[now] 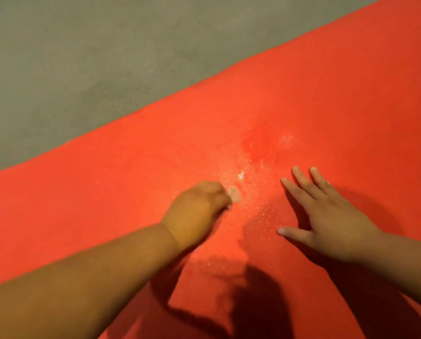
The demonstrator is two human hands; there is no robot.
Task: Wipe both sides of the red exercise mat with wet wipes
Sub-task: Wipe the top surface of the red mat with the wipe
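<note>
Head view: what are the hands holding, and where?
The left hand grips a wadded wet wipe, fingers curled round its bulk; only one pale end shows. The right hand holds nothing, resting flat on the red mat.

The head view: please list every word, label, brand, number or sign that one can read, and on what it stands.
None. The red mat, the grey floor and the wipe in the left hand bear no readable text.
</note>
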